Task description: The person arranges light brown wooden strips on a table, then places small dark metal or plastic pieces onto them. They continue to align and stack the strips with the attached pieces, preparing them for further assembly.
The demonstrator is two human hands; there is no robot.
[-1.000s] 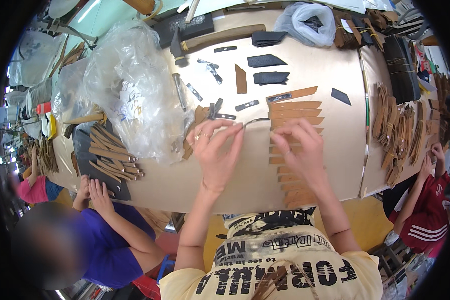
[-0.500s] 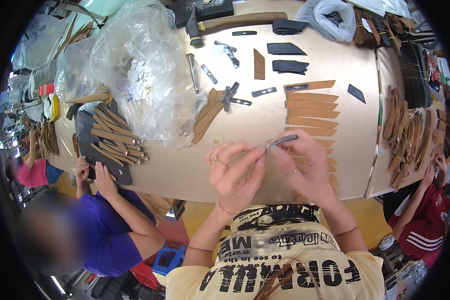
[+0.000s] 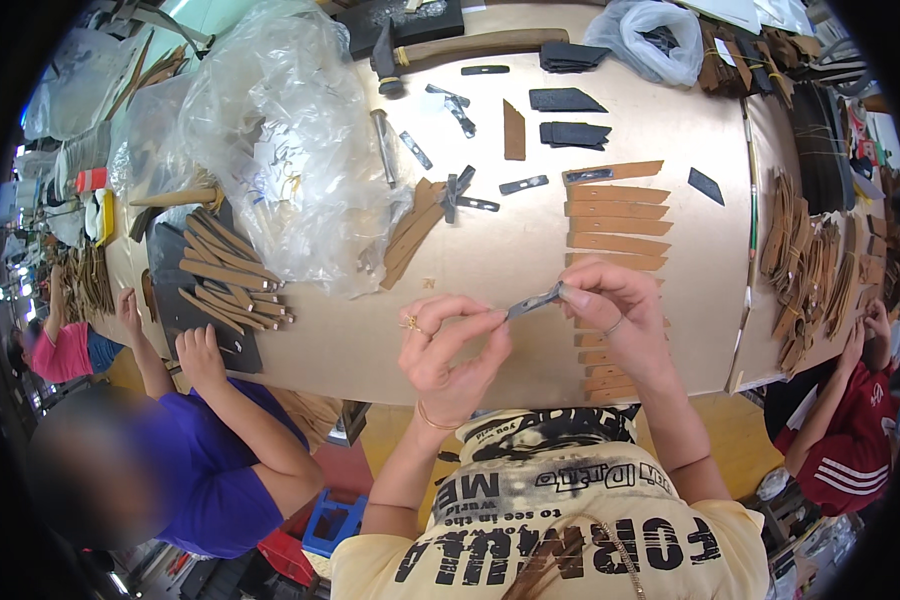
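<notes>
Between my hands a short dark strip with a shiny face (image 3: pixel 533 302) is stretched out over the table. My left hand (image 3: pixel 450 352) pinches its left end between thumb and fingertips. The right end is gripped by the thumb and fingers of my right hand (image 3: pixel 620 318). Under and beyond my right hand runs a column of brown leather strips (image 3: pixel 618 228) with pointed right ends, partly hidden by that hand. On the topmost one lies a dark slotted piece (image 3: pixel 589 175). Similar loose dark pieces (image 3: pixel 524 185) are scattered farther left.
A hammer (image 3: pixel 480 46) lies at the far side, near stacks of black leather pieces (image 3: pixel 568 100). A large clear plastic bag (image 3: pixel 300 150) fills the left. At left, a co-worker's hand (image 3: pixel 201 358) is by a black board with brown strips (image 3: pixel 225 265). Strip bundles (image 3: pixel 805 270) lie right.
The dark strip was bunched at my fingertips, one end over my right hand; now it spans both hands. My left hand has shifted slightly left. One co-worker's hand has lifted off the board.
</notes>
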